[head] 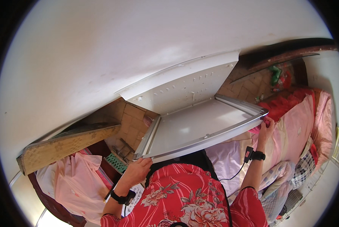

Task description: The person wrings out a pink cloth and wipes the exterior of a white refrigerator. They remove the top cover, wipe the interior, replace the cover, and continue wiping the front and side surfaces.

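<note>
A large white panel with a grey metal frame (192, 124) lies tilted in front of me, its far edge meeting an upright white metal panel (183, 86) with slots. My left hand (139, 168) grips the frame's near left corner. At the near right corner, my right hand (266, 129) is closed around the edge, with a pink cloth (256, 130) between it and the frame. The undersides of both corners are hidden. Each wrist wears a black strap with a small device.
At right is a bed with pink bedding (294, 124). A rolled patterned mat (70, 147) leans at left above a pink cloth on dark wooden furniture (76, 181). A green basket (115, 163) stands nearby on the brick floor. Green and red items (281, 78) lie at the far right.
</note>
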Available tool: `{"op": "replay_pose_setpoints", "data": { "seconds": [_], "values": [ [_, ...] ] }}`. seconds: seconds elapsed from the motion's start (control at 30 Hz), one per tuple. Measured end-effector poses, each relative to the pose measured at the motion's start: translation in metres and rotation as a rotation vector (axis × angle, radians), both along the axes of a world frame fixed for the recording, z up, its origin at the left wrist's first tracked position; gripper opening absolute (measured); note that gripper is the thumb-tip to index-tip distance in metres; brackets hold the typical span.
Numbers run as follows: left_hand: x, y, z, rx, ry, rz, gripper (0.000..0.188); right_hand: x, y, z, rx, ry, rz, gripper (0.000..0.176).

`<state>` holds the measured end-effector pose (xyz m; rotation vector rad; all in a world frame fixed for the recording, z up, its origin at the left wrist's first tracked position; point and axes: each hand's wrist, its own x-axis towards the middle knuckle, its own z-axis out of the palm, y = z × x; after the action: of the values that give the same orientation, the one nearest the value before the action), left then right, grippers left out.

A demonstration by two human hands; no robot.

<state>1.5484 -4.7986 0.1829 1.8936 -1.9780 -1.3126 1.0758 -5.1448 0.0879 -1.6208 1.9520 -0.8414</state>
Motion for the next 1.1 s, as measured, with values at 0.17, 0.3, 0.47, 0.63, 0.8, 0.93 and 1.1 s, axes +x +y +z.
{"op": "replay_pose_setpoints", "data": {
  "seconds": [0.17, 0.3, 0.47, 0.63, 0.8, 0.93, 1.1],
  "values": [
    [0.001, -0.001, 0.0, 0.012, -0.012, -0.009, 0.034, -0.002, 0.0, -0.002, 0.018, -0.006, -0.021, 0.027],
    [0.0, -0.002, 0.001, 0.012, -0.02, 0.016, 0.031, -0.002, -0.005, -0.006, -0.045, -0.008, 0.047, 0.027],
    [0.006, -0.005, 0.0, -0.036, -0.036, 0.068, 0.033, 0.006, -0.016, -0.01, -0.057, 0.025, 0.078, 0.028],
    [0.022, -0.021, -0.005, -0.123, -0.135, 0.105, 0.036, 0.029, -0.049, -0.013, -0.095, 0.062, 0.147, 0.028],
    [0.039, -0.041, -0.008, -0.162, -0.191, 0.174, 0.036, 0.07, -0.084, -0.013, -0.138, 0.288, 0.162, 0.03],
    [0.054, -0.054, -0.015, -0.184, -0.213, 0.206, 0.048, 0.101, -0.106, -0.01, -0.151, 0.346, 0.173, 0.027],
    [0.061, -0.064, -0.025, -0.221, -0.29, 0.24, 0.052, 0.129, -0.128, -0.01, -0.191, 0.397, 0.206, 0.025]
  ]
}}
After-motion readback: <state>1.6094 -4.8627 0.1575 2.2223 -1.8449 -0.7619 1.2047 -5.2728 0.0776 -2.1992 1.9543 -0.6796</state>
